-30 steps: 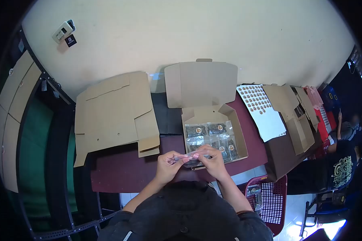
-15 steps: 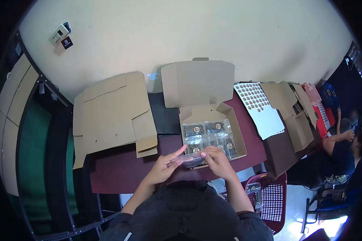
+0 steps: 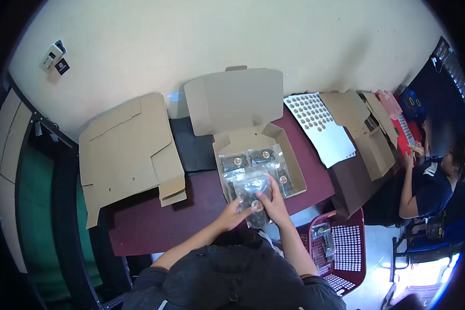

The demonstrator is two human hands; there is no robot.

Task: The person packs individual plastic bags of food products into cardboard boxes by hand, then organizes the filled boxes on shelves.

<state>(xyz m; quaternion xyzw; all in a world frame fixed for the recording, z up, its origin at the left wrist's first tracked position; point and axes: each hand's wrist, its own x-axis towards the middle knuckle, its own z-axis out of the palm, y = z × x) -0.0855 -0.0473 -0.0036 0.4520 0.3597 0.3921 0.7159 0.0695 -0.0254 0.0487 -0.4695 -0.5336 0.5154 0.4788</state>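
Observation:
Both my hands hold a clear zip-top plastic pouch (image 3: 257, 219) with dark contents and a round brown sticker. My left hand (image 3: 231, 218) grips its left edge. My right hand (image 3: 275, 205) wraps its right side, the thumb lying on the front near the sticker. The pouch is tilted up over the near side of an open cardboard box (image 3: 293, 168), whose lid (image 3: 235, 101) stands against the wall. Inside the box lie several similar stickered pouches (image 3: 233, 162); the held pouch hides part of them.
Flattened cardboard (image 3: 126, 150) covers the table's left, beside a black folder-like item (image 3: 192, 144). Right of the box lie a sticker sheet (image 3: 328, 137) and another open carton (image 3: 374, 155). A maroon basket (image 3: 363, 258) with pouches stands below. A co-worker (image 3: 423, 188) is at far right.
The pouch, earlier held nearly edge-on, now shows its stickered front. My right hand has shifted round its side. The view has turned slightly, and the co-worker's arm has moved to the red table.

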